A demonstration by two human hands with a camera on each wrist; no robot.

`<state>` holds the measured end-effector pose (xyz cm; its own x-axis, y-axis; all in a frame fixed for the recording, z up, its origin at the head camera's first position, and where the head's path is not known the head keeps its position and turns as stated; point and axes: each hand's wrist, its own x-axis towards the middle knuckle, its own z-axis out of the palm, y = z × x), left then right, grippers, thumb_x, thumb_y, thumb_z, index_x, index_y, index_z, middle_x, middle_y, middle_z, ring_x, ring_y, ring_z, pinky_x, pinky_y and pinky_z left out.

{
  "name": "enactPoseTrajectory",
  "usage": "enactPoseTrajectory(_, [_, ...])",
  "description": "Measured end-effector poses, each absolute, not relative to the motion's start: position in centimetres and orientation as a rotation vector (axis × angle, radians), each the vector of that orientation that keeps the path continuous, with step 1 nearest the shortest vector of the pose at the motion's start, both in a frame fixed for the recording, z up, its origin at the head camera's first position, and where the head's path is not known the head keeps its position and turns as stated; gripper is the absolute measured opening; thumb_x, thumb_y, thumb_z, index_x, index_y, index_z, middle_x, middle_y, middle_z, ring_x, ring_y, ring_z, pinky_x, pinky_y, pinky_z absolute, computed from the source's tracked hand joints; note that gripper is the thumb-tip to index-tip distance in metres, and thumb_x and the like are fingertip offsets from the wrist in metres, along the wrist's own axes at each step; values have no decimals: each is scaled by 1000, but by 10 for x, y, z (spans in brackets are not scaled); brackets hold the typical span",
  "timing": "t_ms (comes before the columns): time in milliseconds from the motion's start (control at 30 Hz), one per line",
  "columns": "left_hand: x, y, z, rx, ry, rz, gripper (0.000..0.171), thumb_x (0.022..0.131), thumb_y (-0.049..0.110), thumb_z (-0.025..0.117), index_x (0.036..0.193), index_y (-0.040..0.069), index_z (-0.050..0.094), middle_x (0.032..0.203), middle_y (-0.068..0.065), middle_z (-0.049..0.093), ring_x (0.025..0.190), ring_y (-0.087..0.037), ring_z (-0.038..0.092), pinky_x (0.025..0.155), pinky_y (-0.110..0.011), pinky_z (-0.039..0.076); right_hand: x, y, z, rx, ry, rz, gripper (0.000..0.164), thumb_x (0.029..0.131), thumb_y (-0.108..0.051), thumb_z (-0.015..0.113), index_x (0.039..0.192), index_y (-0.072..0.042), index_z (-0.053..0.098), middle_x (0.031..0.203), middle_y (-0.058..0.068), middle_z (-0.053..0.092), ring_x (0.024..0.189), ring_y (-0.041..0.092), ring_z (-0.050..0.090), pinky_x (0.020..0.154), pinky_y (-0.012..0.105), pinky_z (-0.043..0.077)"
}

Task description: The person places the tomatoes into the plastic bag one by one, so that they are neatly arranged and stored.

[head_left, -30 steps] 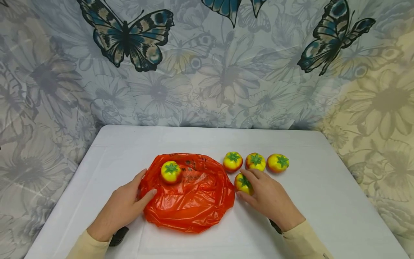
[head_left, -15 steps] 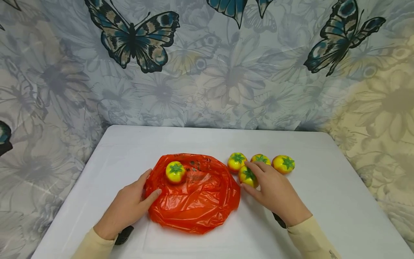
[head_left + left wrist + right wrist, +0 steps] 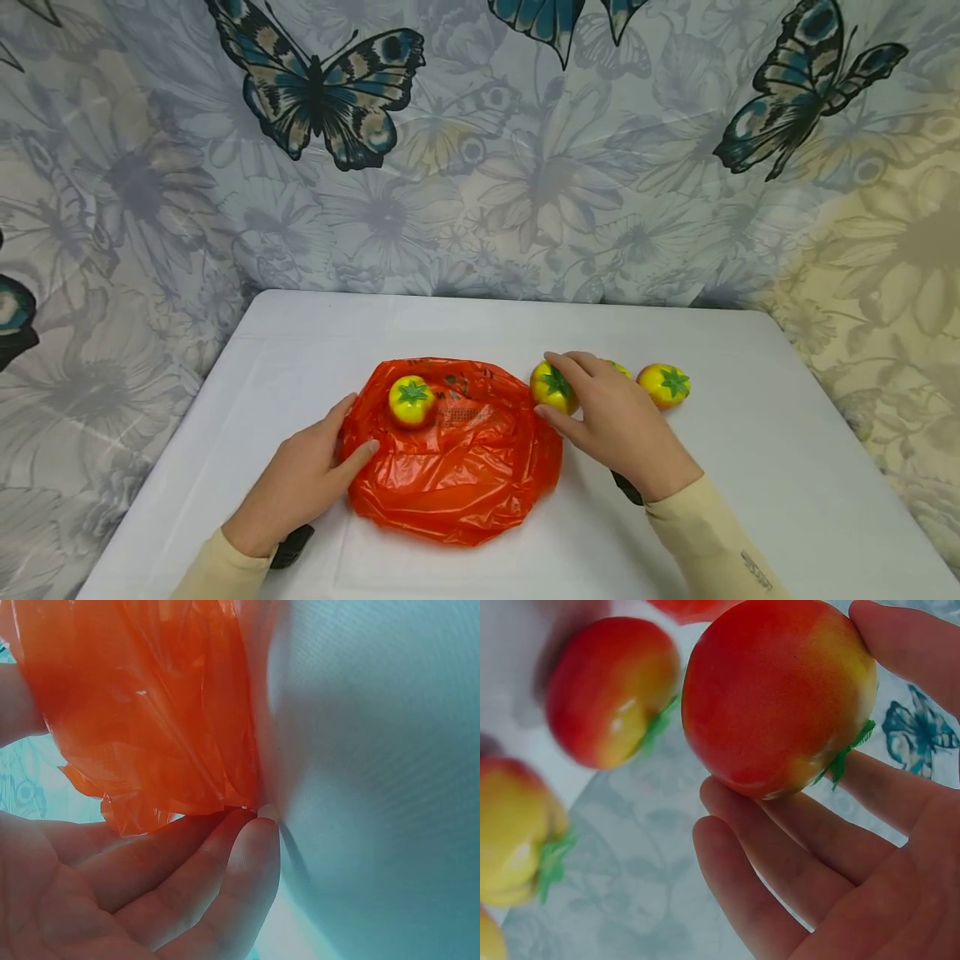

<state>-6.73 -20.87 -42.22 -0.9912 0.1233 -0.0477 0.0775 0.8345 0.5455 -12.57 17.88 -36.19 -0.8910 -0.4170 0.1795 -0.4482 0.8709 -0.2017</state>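
A crumpled red plastic bag (image 3: 465, 479) lies on the white table. My left hand (image 3: 309, 482) holds its left edge, thumb on top and fingers beneath; the left wrist view has those fingertips at the crinkled edge (image 3: 150, 735). A yellow-and-red persimmon (image 3: 412, 400) with a green leafy top sits on the bag's far left part. By the bag's far right corner my right hand (image 3: 626, 429) grips another persimmon (image 3: 552, 387) between thumb and fingers. That held persimmon (image 3: 772, 697) appears raised and mostly red in the right wrist view.
More persimmons lie in a row at the right: one (image 3: 663, 385) at its end, another (image 3: 621, 368) mostly hidden behind my right hand. Several (image 3: 615, 694) show in the right wrist view. A butterfly-printed cloth (image 3: 540, 208) hangs behind the table (image 3: 750, 417).
My right hand has gripped the near persimmon and moved it away from me and leftward, toward the bag's far right corner. The left hand stays on the bag. The head view has shifted slightly.
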Motion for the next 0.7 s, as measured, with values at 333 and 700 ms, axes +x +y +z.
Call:
enactPoseTrajectory(333, [-67,-208,-423,161,2930,874,83,105,46,70,166,2,37,152,-21,64,131,-39,69,101,-58,62,-136,144,-358,734,-2911,456,71,96,-48,81,154,-13,59,140,11,69,125,31,70,101,52,63])
enactPoseTrajectory(700, [-66,-210,-424,169,2937,883,83,104,48,70,167,4,37,148,-18,67,127,-36,70,100,-57,63,-142,113,-362,790,-2905,477,69,96,-51,80,153,-17,61,138,7,70,124,28,71,102,52,63])
